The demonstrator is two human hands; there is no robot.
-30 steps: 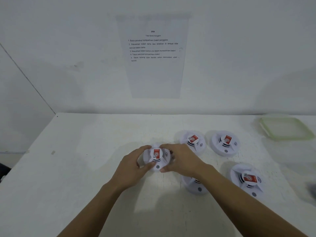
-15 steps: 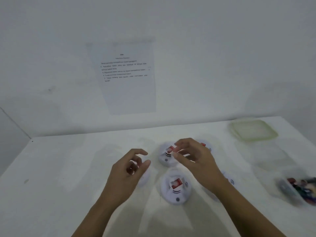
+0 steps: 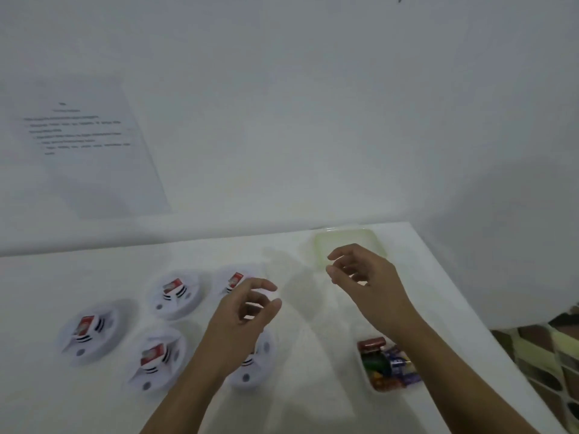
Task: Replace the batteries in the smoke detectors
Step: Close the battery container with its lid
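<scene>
Head view: wall sheet (image 3: 91, 151) and red detector labels (image 3: 173, 285) blurred, unreadable.

**No legible text on sheet, labels or batteries**

A printed sheet (image 3: 94, 158) on the wall carries a short heading and several lines of dark type, but blur smears every word past reading. Each of the white smoke detectors (image 3: 180, 303) bears a red label (image 3: 173, 285) with a pale mark, and no letter or number on it can be made out. The batteries (image 3: 388, 364) at the right show red, green and blue wrappers with whitish print, likewise unreadable.
</scene>
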